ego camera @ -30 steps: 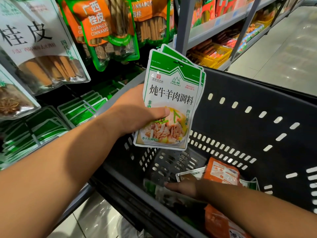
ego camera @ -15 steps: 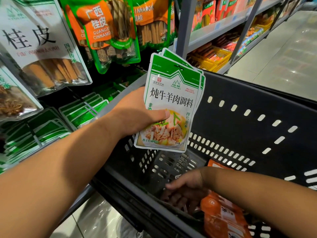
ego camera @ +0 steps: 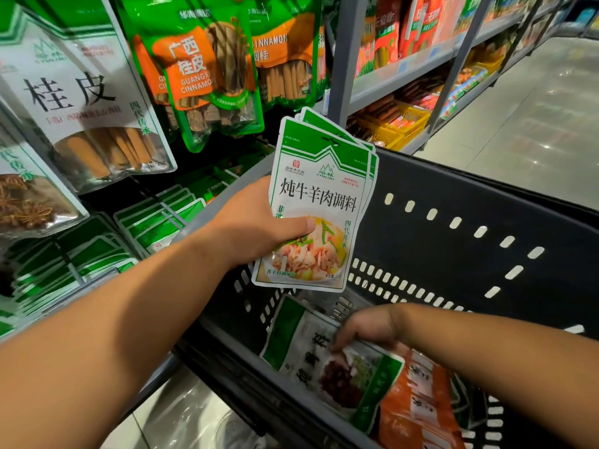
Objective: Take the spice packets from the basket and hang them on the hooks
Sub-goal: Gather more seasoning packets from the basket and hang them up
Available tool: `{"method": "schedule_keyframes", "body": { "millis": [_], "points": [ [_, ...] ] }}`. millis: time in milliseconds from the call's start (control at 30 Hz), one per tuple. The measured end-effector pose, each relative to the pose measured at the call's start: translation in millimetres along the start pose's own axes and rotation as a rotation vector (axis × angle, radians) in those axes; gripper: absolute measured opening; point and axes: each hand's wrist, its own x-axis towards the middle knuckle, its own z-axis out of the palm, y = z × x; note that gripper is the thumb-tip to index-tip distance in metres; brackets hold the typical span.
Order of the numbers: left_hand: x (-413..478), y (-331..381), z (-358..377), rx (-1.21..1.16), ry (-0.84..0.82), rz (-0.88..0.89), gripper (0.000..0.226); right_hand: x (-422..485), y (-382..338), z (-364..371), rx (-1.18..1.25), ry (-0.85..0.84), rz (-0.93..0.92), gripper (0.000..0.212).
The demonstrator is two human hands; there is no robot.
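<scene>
Left hand pinches a fanned stack of green spice packets above the basket; right hand grips another packet inside. Squaring it onto the stack should keep hang holes aligned.

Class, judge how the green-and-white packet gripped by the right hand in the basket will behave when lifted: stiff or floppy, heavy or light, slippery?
Probably floppy: the green-and-white packet is a thin flat pouch. Likely light: the right hand pinches it by one edge. Its glossy film may slip.
</scene>
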Motion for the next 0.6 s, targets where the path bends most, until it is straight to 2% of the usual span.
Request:
{"method": "schedule_keyframes", "body": {
  "millis": [167,300,333,467,600],
  "points": [
    [2,1,2,0.003,0.067,0.007,0.048,-23,8,-16,0.166,0.183,-0.058,0.037],
    [0,3,4,-0.015,0.103,0.019,0.049,-47,9,-24,0.223,0.341,-0.184,0.061],
    [-1,4,4,-0.013,0.102,0.037,0.049,-54,8,-24,0.232,0.38,-0.21,0.061],
    [-7,10,1,0.02,0.129,0.081,0.047,-80,4,-22,0.214,0.534,-0.312,0.032],
    [-17,18,-10,0.052,0.206,0.066,0.048,-103,2,-20,0.261,0.528,-0.394,0.028]
  ]
}}
